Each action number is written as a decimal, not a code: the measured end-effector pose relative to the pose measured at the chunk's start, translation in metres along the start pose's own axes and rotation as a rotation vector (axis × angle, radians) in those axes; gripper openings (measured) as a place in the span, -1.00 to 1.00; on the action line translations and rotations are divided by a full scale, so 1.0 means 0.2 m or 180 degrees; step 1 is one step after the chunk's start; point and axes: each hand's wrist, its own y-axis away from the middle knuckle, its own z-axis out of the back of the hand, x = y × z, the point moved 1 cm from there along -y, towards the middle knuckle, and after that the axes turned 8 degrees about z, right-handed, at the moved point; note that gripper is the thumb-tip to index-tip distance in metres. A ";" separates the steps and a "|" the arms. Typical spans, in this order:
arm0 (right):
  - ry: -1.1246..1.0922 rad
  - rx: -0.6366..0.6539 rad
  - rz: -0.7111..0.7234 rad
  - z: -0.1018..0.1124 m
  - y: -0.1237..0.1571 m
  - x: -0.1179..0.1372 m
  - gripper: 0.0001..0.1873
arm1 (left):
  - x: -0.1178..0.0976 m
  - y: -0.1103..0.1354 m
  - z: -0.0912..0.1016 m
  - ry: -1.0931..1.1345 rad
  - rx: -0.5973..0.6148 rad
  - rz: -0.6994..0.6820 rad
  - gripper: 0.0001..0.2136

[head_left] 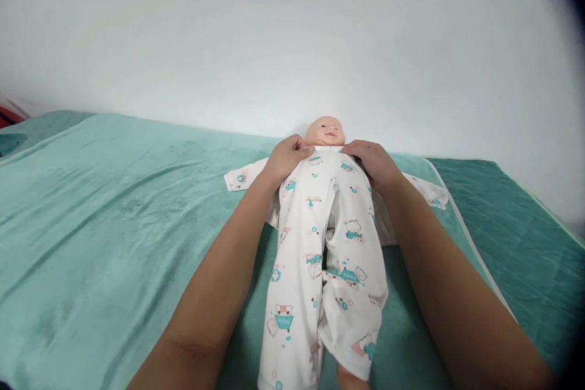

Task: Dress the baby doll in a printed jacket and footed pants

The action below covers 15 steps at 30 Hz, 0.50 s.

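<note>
A baby doll (325, 129) lies on its back with its head toward the wall. White printed baby pants (301, 225) cover its front, the waistband up near its neck. One bare doll foot (351, 380) shows below the right pant leg; the left leg's end shows no foot. Beneath the pants is a white printed top (245, 177) with its sleeves spread to both sides. My left hand (287, 159) pinches the waistband's left corner between thumb and fingers. At the right corner, my right hand (373, 162) is closed on the same waistband, its thumb hidden.
A light green plush blanket (137, 207) lies under the doll, wrinkled at the left. To the right is a darker green quilted cover (516, 225). A white wall (256, 49) rises just behind the doll's head. Something red (10, 116) shows at the far left edge.
</note>
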 end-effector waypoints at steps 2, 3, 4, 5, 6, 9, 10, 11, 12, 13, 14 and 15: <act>0.0208 -0.0126 0.0048 -0.01 -0.01 0.00 -0.82 | 0.00 -0.02 -0.01 -0.0260 -0.0183 -0.0021 -0.75; 0.0379 -0.0202 0.0123 -0.01 -0.01 0.00 -0.81 | 0.00 -0.04 -0.01 -0.0388 -0.0275 -0.0024 -0.75; 0.0570 -0.0284 0.0227 -0.02 -0.02 0.00 -0.80 | 0.00 -0.05 -0.01 -0.0505 -0.0362 -0.0025 -0.76; 0.0759 -0.0353 0.0335 -0.02 -0.02 0.00 -0.78 | 0.00 -0.06 -0.02 -0.0607 -0.0445 -0.0023 -0.77; 0.0917 -0.0407 0.0430 -0.03 -0.02 0.00 -0.77 | 0.01 -0.06 -0.02 -0.0689 -0.0531 -0.0019 -0.78; 0.1055 -0.0530 0.0556 -0.04 -0.02 -0.02 -0.77 | 0.02 -0.06 -0.04 -0.0777 -0.0704 -0.0064 -0.88; 0.0986 -0.0579 0.0578 -0.04 -0.02 -0.02 -0.79 | 0.02 -0.05 -0.04 -0.0746 -0.0704 -0.0108 -0.93; 0.0867 -0.0624 0.0607 -0.05 -0.01 -0.03 -0.80 | 0.03 -0.04 -0.05 -0.0701 -0.0674 -0.0168 -0.95; 0.0726 -0.0653 0.0646 -0.05 0.00 -0.03 -0.79 | 0.03 -0.03 -0.05 -0.0666 -0.0622 -0.0239 -0.91; 0.0598 -0.0643 0.0686 -0.06 0.01 -0.03 -0.78 | 0.03 -0.02 -0.05 -0.0661 -0.0567 -0.0307 -0.85; 0.0505 -0.0605 0.0724 -0.06 0.02 -0.02 -0.77 | 0.04 -0.01 -0.05 -0.0695 -0.0526 -0.0362 -0.79; 0.0462 -0.0556 0.0759 -0.06 0.04 -0.02 -0.76 | 0.04 0.00 -0.05 -0.0768 -0.0495 -0.0411 -0.74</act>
